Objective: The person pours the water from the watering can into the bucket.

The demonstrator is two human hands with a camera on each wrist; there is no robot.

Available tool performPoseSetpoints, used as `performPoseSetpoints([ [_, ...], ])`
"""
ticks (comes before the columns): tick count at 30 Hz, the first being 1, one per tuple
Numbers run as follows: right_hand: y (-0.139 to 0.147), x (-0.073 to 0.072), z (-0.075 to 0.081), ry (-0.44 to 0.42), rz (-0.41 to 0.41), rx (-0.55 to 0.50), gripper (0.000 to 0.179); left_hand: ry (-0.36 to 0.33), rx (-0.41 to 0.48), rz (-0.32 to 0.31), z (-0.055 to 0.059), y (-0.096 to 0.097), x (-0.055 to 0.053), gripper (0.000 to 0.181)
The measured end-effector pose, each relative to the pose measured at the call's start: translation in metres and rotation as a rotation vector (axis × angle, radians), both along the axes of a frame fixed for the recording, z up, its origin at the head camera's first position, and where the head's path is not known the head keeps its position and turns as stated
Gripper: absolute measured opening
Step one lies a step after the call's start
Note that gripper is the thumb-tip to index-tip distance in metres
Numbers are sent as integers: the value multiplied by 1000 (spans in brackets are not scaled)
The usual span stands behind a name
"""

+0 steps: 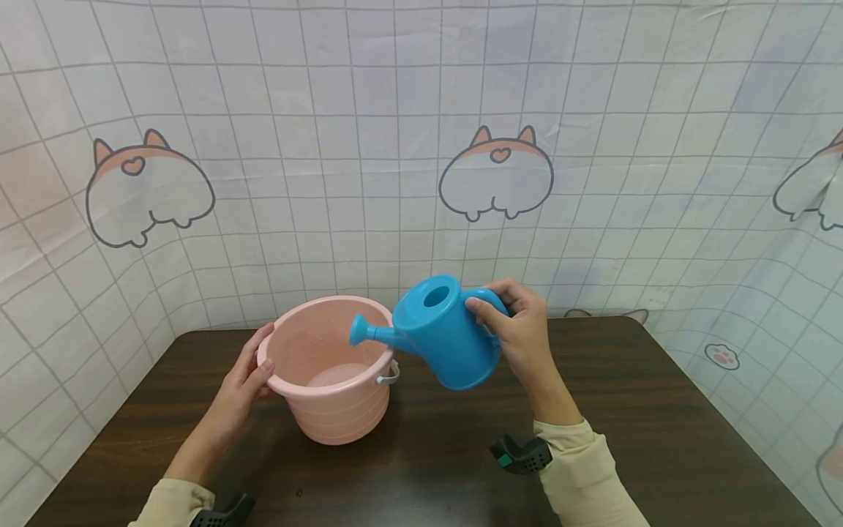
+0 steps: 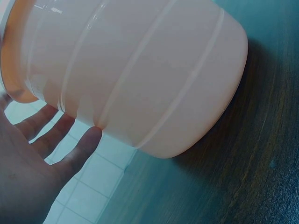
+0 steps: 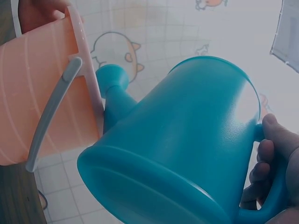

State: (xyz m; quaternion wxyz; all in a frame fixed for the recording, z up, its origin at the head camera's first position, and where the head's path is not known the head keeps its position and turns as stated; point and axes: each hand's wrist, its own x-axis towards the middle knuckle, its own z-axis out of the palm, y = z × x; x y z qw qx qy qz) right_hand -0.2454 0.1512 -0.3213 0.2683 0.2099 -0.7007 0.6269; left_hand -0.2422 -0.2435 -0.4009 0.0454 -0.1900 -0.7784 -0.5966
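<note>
Right hand (image 1: 522,322) is gripping the blue watering can (image 1: 448,340) by its handle (image 1: 486,296), spout (image 1: 385,336) hanging over the pink bucket (image 1: 339,417); left hand (image 1: 245,373) is pinching its rim (image 1: 309,391) above the table (image 1: 435,461). I'm guessing they're pouring, so next probably means tipping further.

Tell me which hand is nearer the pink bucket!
Left. The left hand holds the pink bucket at its rim; the right hand is farther right, holding the watering can.

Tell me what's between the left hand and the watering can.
In the head view, the pink bucket is between the left hand and watering can.
</note>
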Motion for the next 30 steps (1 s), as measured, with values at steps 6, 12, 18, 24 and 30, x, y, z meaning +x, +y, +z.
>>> performPoseSetpoints([
  [6, 0, 0, 0, -9, -3, 2, 15, 4, 0, -3, -1, 0, 0, 52],
  [12, 0, 1, 1, -4, 4, -2, 14, 5, -4, -3, 0, -1, 0, 52],
  [18, 1, -1, 0, 11, 14, 16, 16, 1, -11, 6, 0, 0, 0, 52],
  [24, 1, -2, 0, 15, 21, 23, 17, 6, -17, 11, 0, 0, 0, 51],
  [30, 1, 1, 2, 19, 22, 30, 15, -3, -4, 7, 1, 0, 0, 52],
])
